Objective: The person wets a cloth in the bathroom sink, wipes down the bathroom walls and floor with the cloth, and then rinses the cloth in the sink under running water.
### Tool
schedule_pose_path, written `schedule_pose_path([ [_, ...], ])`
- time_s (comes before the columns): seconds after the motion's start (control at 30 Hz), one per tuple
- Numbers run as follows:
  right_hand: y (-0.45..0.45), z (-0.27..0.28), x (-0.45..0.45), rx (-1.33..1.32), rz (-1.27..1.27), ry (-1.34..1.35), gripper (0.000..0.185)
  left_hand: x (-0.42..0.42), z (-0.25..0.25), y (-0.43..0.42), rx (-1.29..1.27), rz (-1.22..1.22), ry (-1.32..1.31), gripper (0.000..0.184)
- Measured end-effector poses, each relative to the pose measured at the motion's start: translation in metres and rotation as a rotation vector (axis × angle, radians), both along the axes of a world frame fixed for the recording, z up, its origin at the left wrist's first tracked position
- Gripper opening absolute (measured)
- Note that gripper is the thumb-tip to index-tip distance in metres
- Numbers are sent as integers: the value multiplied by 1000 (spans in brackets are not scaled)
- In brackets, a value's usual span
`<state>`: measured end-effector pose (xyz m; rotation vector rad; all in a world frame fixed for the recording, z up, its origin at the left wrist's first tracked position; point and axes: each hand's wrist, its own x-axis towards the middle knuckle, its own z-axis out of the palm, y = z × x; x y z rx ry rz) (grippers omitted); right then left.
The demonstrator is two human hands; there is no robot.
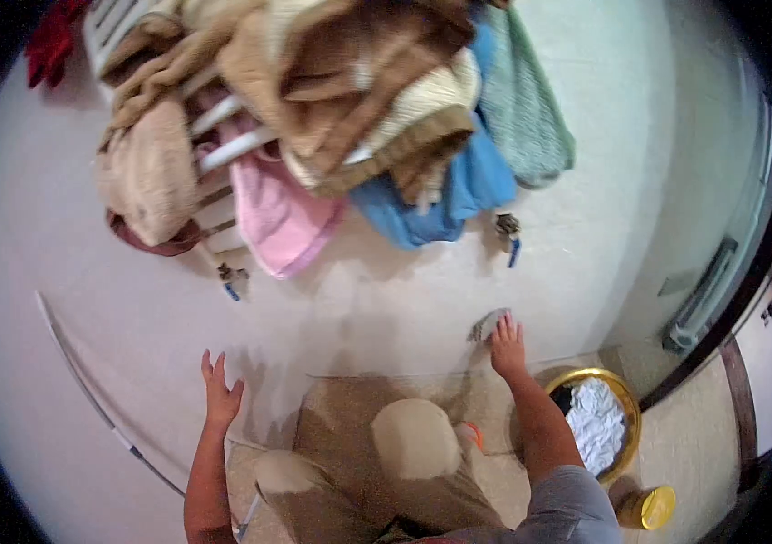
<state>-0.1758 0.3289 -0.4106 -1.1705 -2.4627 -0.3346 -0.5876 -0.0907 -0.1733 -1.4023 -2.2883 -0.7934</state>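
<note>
At the right of centre, my right hand lies against a small grey cloth-like item on the pale wall, its fingers stretched out over the item's right side. My left hand is raised at the left with its fingers apart and nothing in it. Two metal taps with blue handles, one at the left and one at the right, stick out of the wall above my hands.
Brown, pink, blue and green cloths hang on a white rack overhead. A gold basin holding white cloth stands right, near a yellow-lidded container. A thin hose curves at left.
</note>
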Motion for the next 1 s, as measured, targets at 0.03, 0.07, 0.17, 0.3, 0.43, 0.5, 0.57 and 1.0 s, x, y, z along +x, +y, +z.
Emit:
schedule_pose_path([
  [0.03, 5, 2, -2, 28, -13, 35, 45, 7, 0, 16, -33, -19, -11, 66],
  [0.07, 7, 11, 0, -30, -18, 132, 44, 14, 0, 31, -68, -36, -22, 64],
  [0.17, 18, 51, 11, -32, -67, 367, 44, 43, 3, 84, -153, -144, -11, 62],
  [0.3, 50, 96, 40, -15, -213, 470, 54, 85, 6, 154, -221, -296, -14, 60],
  [0.43, 95, 145, 74, 109, -295, 729, 70, 129, 17, 206, -282, -404, -2, 62],
  [0.5, 125, 168, 95, 127, -343, 940, 71, 146, 21, 225, -302, -448, 71, 63],
  [0.57, 133, 187, 112, 97, -322, 988, 73, 157, 24, 239, -313, -464, 179, 64],
  [1.0, 50, 9, -12, -425, -337, 821, 91, 147, 12, 318, -278, -371, 712, 72],
])
